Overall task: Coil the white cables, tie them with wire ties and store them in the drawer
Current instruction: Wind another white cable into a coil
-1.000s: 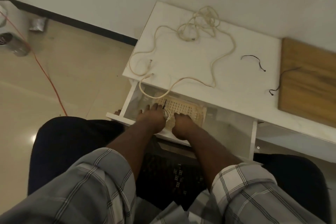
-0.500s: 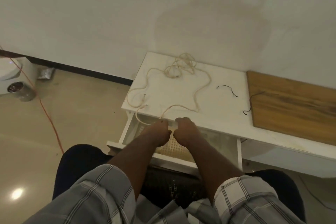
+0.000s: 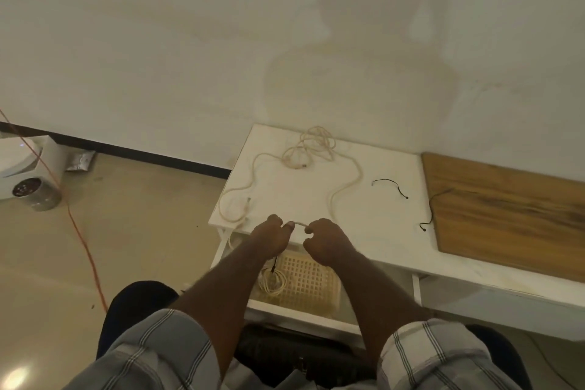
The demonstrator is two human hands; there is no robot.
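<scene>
Hands: left hand (image 3: pixel 269 239) and right hand (image 3: pixel 326 242) pinch a white cable (image 3: pixel 343 191) at the white table's (image 3: pixel 364 225) front edge. Coiled cable (image 3: pixel 272 282) lies in the open drawer (image 3: pixel 285 310); two black ties (image 3: pixel 390 186) on top, wood board (image 3: pixel 506 215) right, beige wall (image 3: pixel 221 41) behind.

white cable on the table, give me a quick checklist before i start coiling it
1. Both hands on the loose white cable: ok, left hand and right hand pinch it at the table's front edge.
2. Cable untangled: not ok, knotted bunch near the wall.
3. Wire ties within reach: ok, two black wire ties lie right of it.
4. Drawer open: ok.
5. Coiled cable stored: ok, in the drawer.
</scene>
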